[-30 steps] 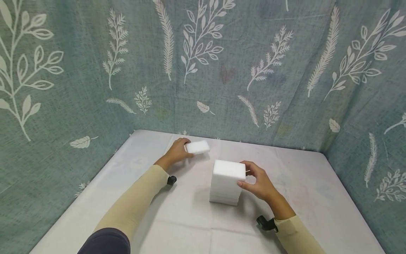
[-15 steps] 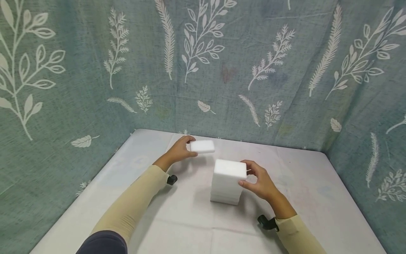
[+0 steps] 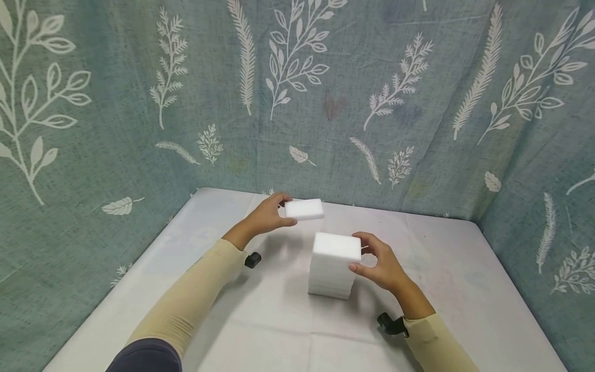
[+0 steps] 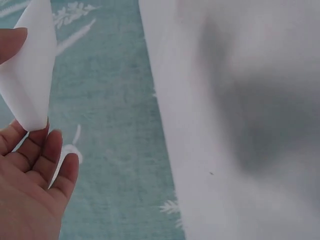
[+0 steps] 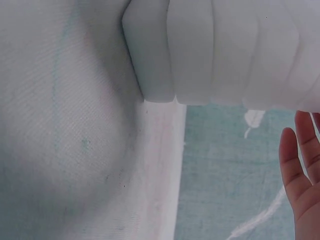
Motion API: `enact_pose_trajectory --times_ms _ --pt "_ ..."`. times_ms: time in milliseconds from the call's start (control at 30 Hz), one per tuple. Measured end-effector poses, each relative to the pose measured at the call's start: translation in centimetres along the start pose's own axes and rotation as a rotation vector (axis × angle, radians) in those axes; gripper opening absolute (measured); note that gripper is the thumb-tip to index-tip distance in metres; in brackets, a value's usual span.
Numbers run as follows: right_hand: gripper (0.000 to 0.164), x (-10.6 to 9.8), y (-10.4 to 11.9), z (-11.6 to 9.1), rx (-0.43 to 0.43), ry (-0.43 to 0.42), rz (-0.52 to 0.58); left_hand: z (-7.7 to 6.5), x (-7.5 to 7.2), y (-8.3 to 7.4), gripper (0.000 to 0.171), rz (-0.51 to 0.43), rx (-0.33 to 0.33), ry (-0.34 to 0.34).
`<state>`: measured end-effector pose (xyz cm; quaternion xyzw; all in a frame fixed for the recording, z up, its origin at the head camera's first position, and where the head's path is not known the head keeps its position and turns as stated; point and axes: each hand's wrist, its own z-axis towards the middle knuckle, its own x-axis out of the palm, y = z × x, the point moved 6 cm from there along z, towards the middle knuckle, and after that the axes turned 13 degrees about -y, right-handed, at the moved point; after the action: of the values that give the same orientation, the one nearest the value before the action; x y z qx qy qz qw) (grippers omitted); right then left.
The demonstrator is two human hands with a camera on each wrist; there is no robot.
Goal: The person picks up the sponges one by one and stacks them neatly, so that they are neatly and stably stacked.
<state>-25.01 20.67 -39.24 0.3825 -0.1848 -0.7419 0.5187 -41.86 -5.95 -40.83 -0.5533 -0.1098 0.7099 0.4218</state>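
My left hand (image 3: 269, 213) pinches a white foam sponge (image 3: 304, 209) by its left end, between thumb and fingers. The sponge hangs above the far part of the table; in the left wrist view the thumb lies on one side of the same sponge (image 4: 37, 65) and fingertips touch its lower edge. A tall stack of white sponges (image 3: 332, 268) stands upright near the table's middle. At the upper right side of the stack, my right hand (image 3: 378, 263) holds the top sponge region, thumb in front and fingers behind. The right wrist view shows several stacked layers (image 5: 190, 55).
A white cloth-covered table (image 3: 288, 330) lies beneath everything. Green-grey curtains (image 3: 325, 129) with white leaf prints enclose its back and sides. A black wrist mount (image 3: 253, 260) sits on the left wrist, and another black mount (image 3: 392, 324) on the right.
My left hand has raised the sponge and carried it to the right, toward the stack. The right hand and the stack have stayed in place.
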Motion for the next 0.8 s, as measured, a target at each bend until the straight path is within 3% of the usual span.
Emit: enact_pose_trajectory --times_ms 300,467,700,800 --pt "0.058 0.0 0.1 -0.1 0.034 0.034 0.003 -0.5 -0.6 -2.2 0.067 0.013 0.074 0.009" --pt "0.056 0.0 0.0 -0.1 0.004 0.027 -0.001 -0.8 -0.8 -3.8 0.067 -0.008 0.101 0.024" --pt "0.058 0.4 -3.7 -0.6 -0.023 0.000 -0.006 -1.4 -1.1 -6.1 0.061 -0.092 0.140 0.052" --pt "0.057 0.4 -4.2 -0.6 -0.029 0.000 0.006 -1.7 -1.1 -6.9 0.062 -0.107 0.149 0.060"
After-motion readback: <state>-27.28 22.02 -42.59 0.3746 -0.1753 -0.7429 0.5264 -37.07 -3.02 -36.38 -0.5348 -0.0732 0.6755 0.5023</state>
